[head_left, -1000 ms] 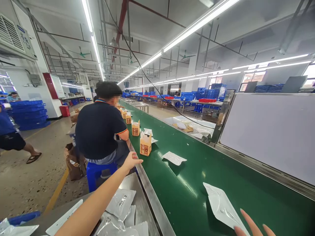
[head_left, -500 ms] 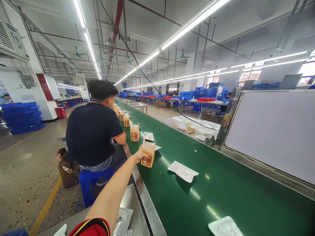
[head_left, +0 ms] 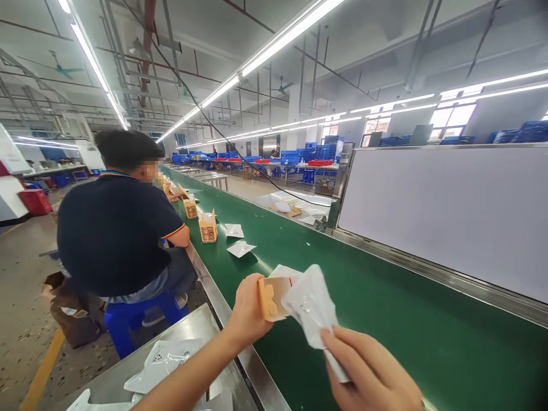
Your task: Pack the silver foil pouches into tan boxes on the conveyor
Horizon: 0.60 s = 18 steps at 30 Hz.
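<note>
Head view: carton and pouch held above the green conveyor belt (head_left: 385, 319).
My left hand (head_left: 248, 311) grips the open cardboard carton (head_left: 272, 297); my right hand (head_left: 368, 377) pinches the white plastic pouch (head_left: 310, 308) at its mouth. Belt right of them lies bare; a seated co-worker (head_left: 115, 228) borders the steel edge rail (head_left: 214, 294).

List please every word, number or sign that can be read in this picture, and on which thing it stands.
No text can be read.
Open box in the left hand: no readable print.
White pouch in the right hand: small dark marks, too small.
Pouch on the steel table: a triangle symbol, wording blurred.
Box on the belt: round printed picture, lettering too small.
</note>
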Motion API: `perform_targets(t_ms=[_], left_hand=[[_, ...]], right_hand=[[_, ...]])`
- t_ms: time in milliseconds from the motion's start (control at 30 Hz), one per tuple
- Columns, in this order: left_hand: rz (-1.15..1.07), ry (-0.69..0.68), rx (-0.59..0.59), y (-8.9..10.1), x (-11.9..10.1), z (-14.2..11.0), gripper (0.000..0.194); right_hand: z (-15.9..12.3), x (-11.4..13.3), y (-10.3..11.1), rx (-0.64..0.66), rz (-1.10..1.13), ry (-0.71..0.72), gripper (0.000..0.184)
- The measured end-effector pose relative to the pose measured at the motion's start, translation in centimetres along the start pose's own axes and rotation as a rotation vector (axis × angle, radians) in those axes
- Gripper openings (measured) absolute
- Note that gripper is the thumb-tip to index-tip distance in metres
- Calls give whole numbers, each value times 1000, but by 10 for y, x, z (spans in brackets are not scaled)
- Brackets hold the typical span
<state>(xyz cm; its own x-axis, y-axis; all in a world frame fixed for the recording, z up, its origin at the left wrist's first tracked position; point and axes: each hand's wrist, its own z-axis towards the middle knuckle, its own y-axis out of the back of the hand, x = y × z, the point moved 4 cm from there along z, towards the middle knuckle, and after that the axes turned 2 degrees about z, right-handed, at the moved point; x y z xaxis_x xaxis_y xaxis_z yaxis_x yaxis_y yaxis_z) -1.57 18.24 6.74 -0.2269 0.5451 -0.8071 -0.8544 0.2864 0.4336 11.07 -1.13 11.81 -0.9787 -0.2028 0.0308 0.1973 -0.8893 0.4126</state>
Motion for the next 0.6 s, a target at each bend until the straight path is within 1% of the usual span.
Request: perform_targets(t_ms=[33,100,133,167,200,300,367,433,500,600], left_hand=[[59,-121,-30,-6,-11,-11,58],[196,-381,-121,-16,-28,-29,57],[256,-487,-162,-20,-34,-36,57],[299,-551,-190,-23,-37,-42,57],[329,-581,-205,-26,-39,-46,56],[362,-591,-200,-35,-41,-54,54],[366,-595,-187,-42,-44,-60,55],[347,-611,-159,-49,-50,-66,56],[307,-653,-110,-57,-59,-75,60],[309,-789,9,-66,-72,-89,60]], right_hand=[[5,9,-4,8,15,59,27],[7,18,-9,32,21,127,33],[5,19,-10,45,16,137,37],[2,17,-9,60,14,137,40],[-2,15,-6,86,19,134,41],[-12,5,5,167,71,95,44],[-16,-2,10,244,165,42,46],[-21,-6,10,340,289,-26,46],[-29,-7,5,462,396,-98,39],[-47,-6,-4,610,447,-181,19]])
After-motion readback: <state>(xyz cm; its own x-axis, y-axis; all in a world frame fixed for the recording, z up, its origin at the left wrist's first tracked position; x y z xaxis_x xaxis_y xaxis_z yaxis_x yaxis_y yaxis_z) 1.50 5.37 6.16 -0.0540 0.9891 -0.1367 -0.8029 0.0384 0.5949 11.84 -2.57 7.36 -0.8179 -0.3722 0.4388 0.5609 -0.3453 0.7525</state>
